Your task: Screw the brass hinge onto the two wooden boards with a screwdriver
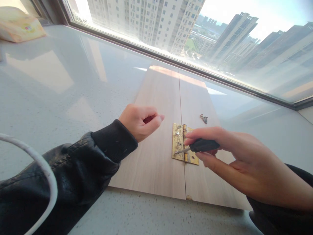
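Observation:
My right hand point(227, 150) is closed around a screwdriver point(204, 145) with a dark handle. Its metal shaft slants down to the left, and the tip meets a screw point(176, 152) at the lower left of a brass hinge point(179, 143). Several screws stand in the hinge's left leaf; fingers partly cover the right leaf, where a bare hole shows. The hinge lies across the seam between two pale wooden boards point(156, 156). Curled into a loose fist over the left board, my left hand point(141, 122) is apart from the hinge. Whatever it holds, if anything, is hidden.
A few loose screws point(203, 118) lie on the right board above the hinge. The boards rest on a speckled white counter point(102, 209) below a window frame point(146, 54). A tissue pack point(22, 27) sits at the far left. A white cable point(50, 176) loops across my left sleeve.

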`<action>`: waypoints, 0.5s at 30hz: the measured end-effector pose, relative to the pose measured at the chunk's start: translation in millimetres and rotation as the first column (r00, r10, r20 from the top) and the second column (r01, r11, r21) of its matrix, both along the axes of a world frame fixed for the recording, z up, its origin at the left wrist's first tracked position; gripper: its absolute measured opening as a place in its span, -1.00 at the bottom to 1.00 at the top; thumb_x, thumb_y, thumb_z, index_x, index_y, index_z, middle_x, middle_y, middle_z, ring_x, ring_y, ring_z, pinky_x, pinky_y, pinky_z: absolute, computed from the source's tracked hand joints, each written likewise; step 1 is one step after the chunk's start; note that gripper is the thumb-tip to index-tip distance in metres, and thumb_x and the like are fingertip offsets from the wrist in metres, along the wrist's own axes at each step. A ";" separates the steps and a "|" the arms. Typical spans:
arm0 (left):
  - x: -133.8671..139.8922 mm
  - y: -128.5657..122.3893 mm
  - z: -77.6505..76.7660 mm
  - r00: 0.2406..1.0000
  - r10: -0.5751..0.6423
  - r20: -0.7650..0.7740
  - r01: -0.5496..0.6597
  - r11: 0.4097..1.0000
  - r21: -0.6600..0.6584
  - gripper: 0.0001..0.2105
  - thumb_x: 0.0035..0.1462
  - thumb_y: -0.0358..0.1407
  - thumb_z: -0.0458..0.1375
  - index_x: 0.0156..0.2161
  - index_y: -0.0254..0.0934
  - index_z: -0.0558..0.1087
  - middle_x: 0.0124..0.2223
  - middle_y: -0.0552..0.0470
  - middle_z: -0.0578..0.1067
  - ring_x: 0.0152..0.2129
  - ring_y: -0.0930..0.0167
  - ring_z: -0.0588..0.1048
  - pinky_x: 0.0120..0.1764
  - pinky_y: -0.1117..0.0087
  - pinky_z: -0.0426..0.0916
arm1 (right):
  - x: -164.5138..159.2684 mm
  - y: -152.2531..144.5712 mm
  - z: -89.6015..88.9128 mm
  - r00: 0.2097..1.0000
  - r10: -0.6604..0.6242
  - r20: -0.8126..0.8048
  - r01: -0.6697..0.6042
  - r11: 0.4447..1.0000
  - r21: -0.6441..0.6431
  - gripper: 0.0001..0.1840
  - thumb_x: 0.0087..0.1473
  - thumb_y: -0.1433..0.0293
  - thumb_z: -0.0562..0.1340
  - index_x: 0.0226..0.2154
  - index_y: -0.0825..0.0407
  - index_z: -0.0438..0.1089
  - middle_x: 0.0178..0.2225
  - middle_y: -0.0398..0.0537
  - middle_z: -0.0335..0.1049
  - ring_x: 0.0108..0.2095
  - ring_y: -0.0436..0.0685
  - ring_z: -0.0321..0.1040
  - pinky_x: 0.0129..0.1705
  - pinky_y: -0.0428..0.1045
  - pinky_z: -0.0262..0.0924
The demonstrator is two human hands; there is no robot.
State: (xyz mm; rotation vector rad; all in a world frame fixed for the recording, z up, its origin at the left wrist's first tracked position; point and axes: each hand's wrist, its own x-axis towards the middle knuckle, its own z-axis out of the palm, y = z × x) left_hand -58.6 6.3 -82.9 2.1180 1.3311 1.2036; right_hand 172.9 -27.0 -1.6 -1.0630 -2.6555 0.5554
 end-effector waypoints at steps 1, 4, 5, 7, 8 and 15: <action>0.1 -0.1 0.2 1.000 0.002 0.000 -0.002 1.000 -0.002 -0.66 0.06 -0.29 0.06 -0.69 -0.30 0.18 -0.69 0.22 0.00 -0.71 0.58 0.02 -0.61 0.48 -0.01 | -1.0 1.1 -1.0 1.000 -0.001 -0.011 0.001 1.000 -0.008 -0.65 0.07 0.49 0.15 -0.06 -0.07 0.26 -0.27 -0.13 0.47 -0.41 -0.01 0.41 -0.41 -0.11 0.31; 0.6 -0.1 0.4 1.000 0.001 -0.002 -0.001 1.000 -0.006 -0.66 0.06 -0.29 0.06 -0.69 -0.30 0.18 -0.69 0.22 0.00 -0.71 0.58 0.02 -0.60 0.48 0.00 | -3.0 3.1 -2.6 1.000 -0.006 -0.016 0.006 1.000 0.010 -0.77 0.08 0.46 0.16 -0.16 -0.03 0.31 -0.32 -0.12 0.49 -0.42 0.01 0.42 -0.44 -0.10 0.30; 0.6 0.1 0.3 1.000 -0.001 -0.003 0.001 1.000 -0.003 -0.66 0.06 -0.30 0.06 -0.69 -0.30 0.17 -0.69 0.22 0.00 -0.71 0.58 0.02 -0.60 0.48 0.00 | -3.4 3.1 -2.7 1.000 -0.003 -0.017 0.003 1.000 0.015 -0.80 0.08 0.45 0.17 -0.18 -0.03 0.32 -0.34 -0.12 0.48 -0.44 0.01 0.42 -0.46 -0.10 0.29; 0.6 0.4 0.0 1.000 -0.005 -0.004 0.005 1.000 0.005 -0.66 0.06 -0.30 0.07 -0.69 -0.30 0.16 -0.69 0.22 0.01 -0.71 0.58 0.02 -0.60 0.48 0.00 | -4.1 2.2 -2.7 1.000 0.004 -0.011 -0.004 1.000 0.024 -0.84 0.07 0.45 0.18 -0.23 -0.02 0.33 -0.38 -0.14 0.47 -0.48 -0.02 0.38 -0.49 -0.12 0.26; 0.5 0.5 -0.2 1.000 -0.006 -0.001 0.006 1.000 0.013 -0.66 0.06 -0.30 0.07 -0.69 -0.30 0.15 -0.70 0.22 0.01 -0.71 0.58 0.02 -0.60 0.48 0.00 | -4.6 1.5 -2.8 1.000 0.004 -0.009 -0.004 0.999 0.033 -0.86 0.07 0.45 0.18 -0.24 -0.02 0.33 -0.40 -0.16 0.46 -0.49 -0.03 0.36 -0.51 -0.13 0.24; -0.4 -0.1 0.0 1.000 -0.002 -0.004 0.002 1.000 -0.002 -0.67 0.06 -0.30 0.07 -0.68 -0.30 0.16 -0.69 0.22 0.01 -0.71 0.58 0.03 -0.60 0.49 0.00 | -8.4 -1.1 -3.5 0.997 -0.079 0.017 0.076 0.986 0.146 -0.90 0.02 0.41 0.24 -0.33 -0.02 0.31 -0.50 -0.23 0.39 -0.65 -0.10 0.20 -0.60 -0.13 0.14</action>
